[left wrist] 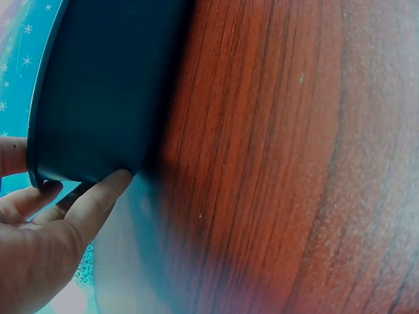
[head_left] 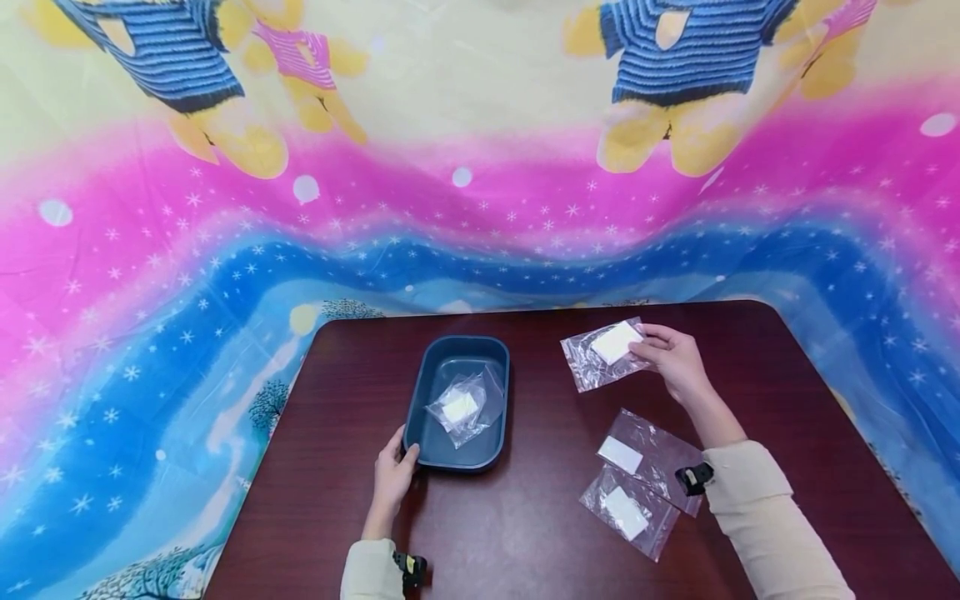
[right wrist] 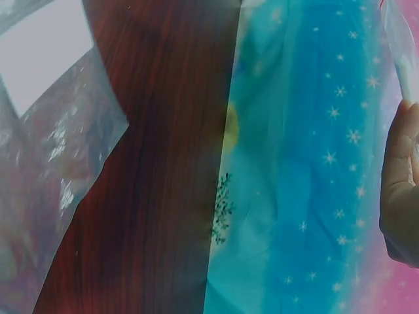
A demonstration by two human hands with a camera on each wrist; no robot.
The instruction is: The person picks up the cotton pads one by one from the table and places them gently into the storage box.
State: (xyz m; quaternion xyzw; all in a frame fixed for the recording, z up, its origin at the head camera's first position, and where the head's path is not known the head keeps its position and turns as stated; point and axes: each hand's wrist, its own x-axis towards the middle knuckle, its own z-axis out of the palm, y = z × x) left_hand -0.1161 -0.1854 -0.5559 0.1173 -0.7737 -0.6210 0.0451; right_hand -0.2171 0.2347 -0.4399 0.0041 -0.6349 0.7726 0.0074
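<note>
Nearest, one clear bag (head_left: 625, 512) overlaps a second bag (head_left: 621, 455) toward the worktop's (head_left: 510, 533) right edge, each with a white piece inside; right wrist camera (head_left: 694, 479) blocks part of the second. Left grip (head_left: 393, 475) pinches the blue tray's (head_left: 442, 450) near-left corner. Tray sits left of centre, bagged white piece (head_left: 460, 407) inside. Farther, right grip (head_left: 675, 362) pinches another clear bag (head_left: 615, 343) near the far edge. Patterned backdrop (head_left: 480, 250) behind.

Behind the dark reddish-brown, wood-grained, round-cornered surface (head_left: 517, 525) hangs a rumpled pink, blue and cream cloth (head_left: 450, 212), printed with yellow figures (head_left: 633, 146) in striped jumpers (head_left: 697, 60), white snowflakes (head_left: 193, 200) and trees (head_left: 270, 405).
</note>
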